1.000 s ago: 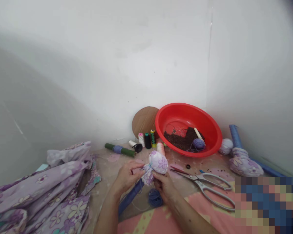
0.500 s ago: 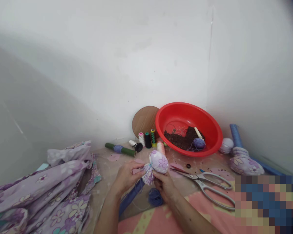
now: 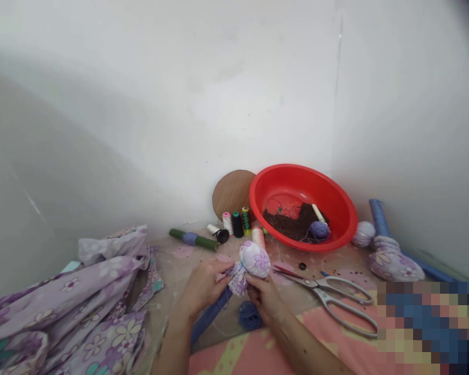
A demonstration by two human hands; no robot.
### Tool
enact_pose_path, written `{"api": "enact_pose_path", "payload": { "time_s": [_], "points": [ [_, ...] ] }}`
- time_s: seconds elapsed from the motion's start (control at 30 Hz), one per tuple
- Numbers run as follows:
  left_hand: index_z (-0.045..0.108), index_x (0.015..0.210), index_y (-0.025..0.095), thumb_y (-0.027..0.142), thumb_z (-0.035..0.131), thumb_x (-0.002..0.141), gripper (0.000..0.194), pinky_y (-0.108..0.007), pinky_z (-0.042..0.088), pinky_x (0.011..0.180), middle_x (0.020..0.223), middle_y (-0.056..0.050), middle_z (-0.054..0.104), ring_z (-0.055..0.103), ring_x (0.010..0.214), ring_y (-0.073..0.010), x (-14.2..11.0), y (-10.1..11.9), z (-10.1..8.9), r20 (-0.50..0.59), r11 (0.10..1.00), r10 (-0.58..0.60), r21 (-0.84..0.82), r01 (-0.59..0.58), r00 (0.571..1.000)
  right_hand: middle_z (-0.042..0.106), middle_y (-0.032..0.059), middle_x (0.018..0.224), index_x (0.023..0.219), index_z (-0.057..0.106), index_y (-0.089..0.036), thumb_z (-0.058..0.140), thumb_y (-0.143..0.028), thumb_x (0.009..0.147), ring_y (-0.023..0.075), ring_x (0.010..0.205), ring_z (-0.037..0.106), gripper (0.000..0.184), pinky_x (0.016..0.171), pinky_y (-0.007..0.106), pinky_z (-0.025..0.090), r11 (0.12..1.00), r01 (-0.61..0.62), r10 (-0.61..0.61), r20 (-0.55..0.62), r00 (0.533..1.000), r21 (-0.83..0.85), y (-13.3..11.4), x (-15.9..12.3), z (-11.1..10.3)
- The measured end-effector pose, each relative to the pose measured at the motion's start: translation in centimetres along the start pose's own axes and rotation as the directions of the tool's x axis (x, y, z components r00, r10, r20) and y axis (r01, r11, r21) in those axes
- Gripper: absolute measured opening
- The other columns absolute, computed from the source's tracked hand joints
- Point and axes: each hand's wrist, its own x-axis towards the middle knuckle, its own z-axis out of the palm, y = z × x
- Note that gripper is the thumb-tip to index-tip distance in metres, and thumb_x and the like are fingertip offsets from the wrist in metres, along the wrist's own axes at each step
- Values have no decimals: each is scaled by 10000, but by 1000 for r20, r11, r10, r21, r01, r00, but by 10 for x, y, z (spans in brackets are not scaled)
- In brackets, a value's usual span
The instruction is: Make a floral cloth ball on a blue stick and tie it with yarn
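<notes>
Our left hand (image 3: 205,286) and our right hand (image 3: 262,299) sit close together, both gripping, with fingers curled inward and thumbs on top. Our bare forearms (image 3: 172,346) converge upward from the bottom edge, wrists slightly bent.

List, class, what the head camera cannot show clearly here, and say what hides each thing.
Head view:
- Gathered neck of the fabric ball: partly hidden by the left hand and right hand.
- Dark granules in the red basin: too small to identify.
- Lower right corner: hidden by a pixelated patch.
</notes>
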Motion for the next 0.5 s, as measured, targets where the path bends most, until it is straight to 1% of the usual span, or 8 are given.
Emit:
{"api": "enact_pose_path", "payload": {
  "time_s": [0.13, 0.23, 0.4, 0.5],
  "points": [
    [588, 1034, 232, 338, 448, 747, 336, -216, 409, 651, 969, -40, 632, 545, 800, -166, -1, -6, -1, 36, 1000, -7, -16, 8, 999, 289, -103, 372, 582, 444, -162, 671, -250, 545, 13, 307, 156, 247, 316, 170, 81, 1000, -11, 11, 3, 1000, 9, 0, 0, 0],
    [594, 1026, 229, 374, 410, 771, 346, -201, 403, 615, 943, -40, 639, 549, 766, -155, -1, -7, -1, 40, 999, -19, -27, 20, 999, 276, -107, 369, 578, 435, -164, 664, -247, 558, 12, 305, 145, 245, 316, 171, 73, 1000, -15, 15, 6, 1000, 7, 0, 0, 0],
    [605, 1008, 226, 412, 447, 744, 360, -198, 398, 604, 907, -41, 648, 551, 752, -158, 1, -7, 1, 27, 999, -38, -8, 39, 999, 261, -107, 366, 552, 414, -166, 660, -247, 561, 13, 311, 142, 259, 318, 173, 74, 1000, -7, 7, 11, 1000, -2, 1, 0, -1],
    [609, 1000, 229, 414, 440, 747, 357, -202, 397, 612, 895, -35, 654, 554, 747, -158, 2, -8, 2, 28, 999, -49, 10, 48, 998, 262, -108, 362, 548, 411, -166, 668, -259, 548, 11, 307, 142, 273, 317, 172, 74, 1000, -11, 11, 6, 1000, 0, 0, 0, 0]
  ]
}}
